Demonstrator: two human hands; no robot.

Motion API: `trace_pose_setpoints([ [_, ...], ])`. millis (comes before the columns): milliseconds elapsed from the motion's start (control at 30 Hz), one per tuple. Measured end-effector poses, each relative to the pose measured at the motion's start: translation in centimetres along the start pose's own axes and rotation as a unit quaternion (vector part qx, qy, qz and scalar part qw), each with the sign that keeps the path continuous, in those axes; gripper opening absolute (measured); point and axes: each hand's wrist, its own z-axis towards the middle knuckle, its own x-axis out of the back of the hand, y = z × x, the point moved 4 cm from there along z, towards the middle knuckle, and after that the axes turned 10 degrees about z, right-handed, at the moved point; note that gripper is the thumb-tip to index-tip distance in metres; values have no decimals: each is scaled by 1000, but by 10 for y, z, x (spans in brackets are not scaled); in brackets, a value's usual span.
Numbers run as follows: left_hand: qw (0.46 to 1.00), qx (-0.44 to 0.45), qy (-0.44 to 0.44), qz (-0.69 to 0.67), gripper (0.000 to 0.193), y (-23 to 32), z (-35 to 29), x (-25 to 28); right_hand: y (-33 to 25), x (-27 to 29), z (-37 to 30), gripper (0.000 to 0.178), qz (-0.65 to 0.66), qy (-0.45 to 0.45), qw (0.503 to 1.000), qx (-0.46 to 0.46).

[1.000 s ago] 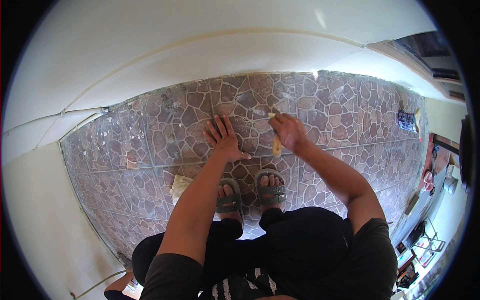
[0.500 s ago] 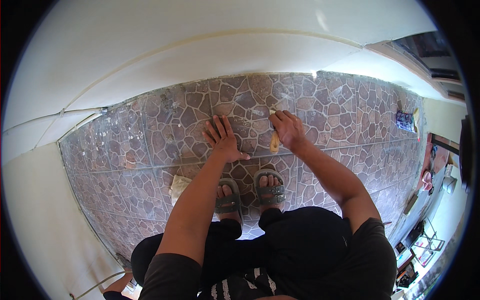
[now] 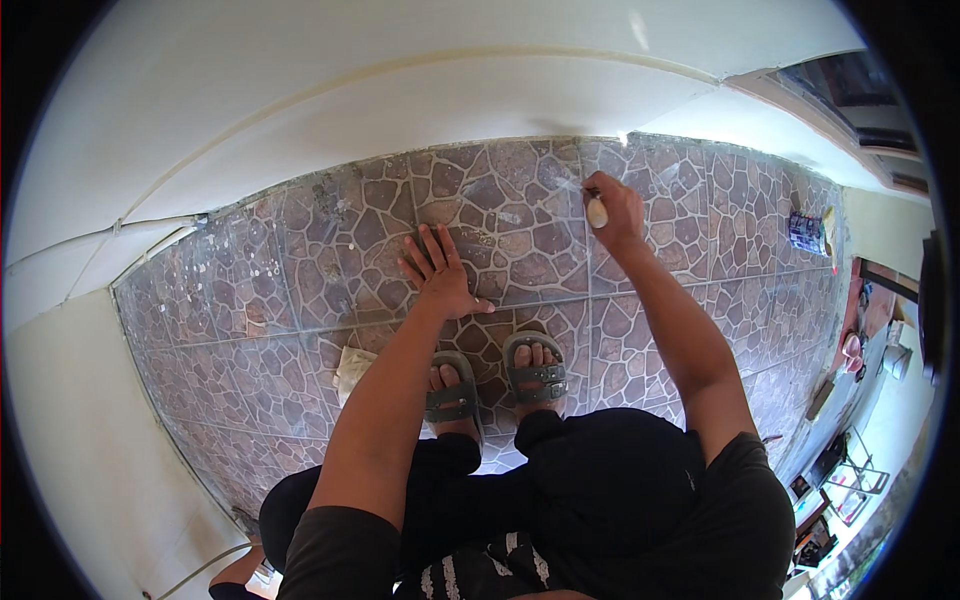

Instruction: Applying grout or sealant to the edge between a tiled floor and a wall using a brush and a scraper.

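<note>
My left hand (image 3: 440,280) lies flat on the stone-patterned floor tiles (image 3: 540,270) with its fingers spread, holding nothing. Farther forward and to the right, my right hand (image 3: 620,208) is closed around a hand tool with a pale yellow handle (image 3: 597,213). The rounded butt of that handle points toward me; the tool's far end is at the floor, mostly hidden by my fingers, so its kind is unclear. Whitish smears and specks mark the tiles around both hands.
My sandalled feet (image 3: 537,370) stand behind the hands. A pale cloth (image 3: 354,370) lies beside my left forearm. The white wall (image 3: 420,110) borders the floor ahead. At the right lies a blue patterned packet (image 3: 806,233). Another person's arm (image 3: 238,570) shows at lower left.
My right hand has moved forward and to the right with the tool, and the handle now points more toward me. My left hand has stayed flat on the floor.
</note>
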Motion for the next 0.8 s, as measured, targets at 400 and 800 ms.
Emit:
trace_pose_setpoints([
  [400, 1000, 5, 3, 5, 170, -11, 1, -5, -5, -3, -21, 9, 40, 8, 999, -3],
  [800, 1000, 11, -5, -3, 168, -3, -1, 0, 61, 16, 31, 23, 233, 88, 931, -267],
])
